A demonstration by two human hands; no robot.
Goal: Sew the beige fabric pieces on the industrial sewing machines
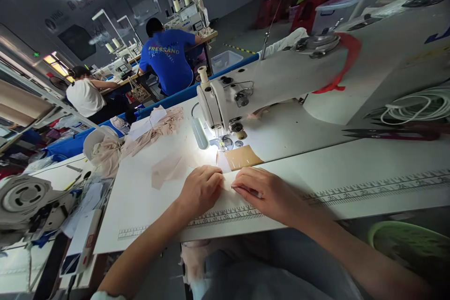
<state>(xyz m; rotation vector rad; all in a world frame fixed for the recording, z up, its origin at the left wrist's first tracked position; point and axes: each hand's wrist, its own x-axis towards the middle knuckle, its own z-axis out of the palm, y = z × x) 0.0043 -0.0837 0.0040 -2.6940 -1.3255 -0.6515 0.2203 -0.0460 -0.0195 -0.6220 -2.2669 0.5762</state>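
Observation:
My left hand is closed, its fingertips on a thin pale fabric piece at the front of the sewing machine. From the other side my right hand pinches that fabric between thumb and fingers. The fabric is small and mostly covered by both hands. Just beyond them, a tan patch with white marks lies on the machine bed. The lit needle and presser foot area of the white sewing machine is behind it. Left of my hand lies a sheer beige fabric piece.
Heaped beige fabric lies at the table's back left. A printed ruler runs along the front edge. Dark scissors and a coiled white cord are at right. A green basin stands below. Two people sit at machines beyond.

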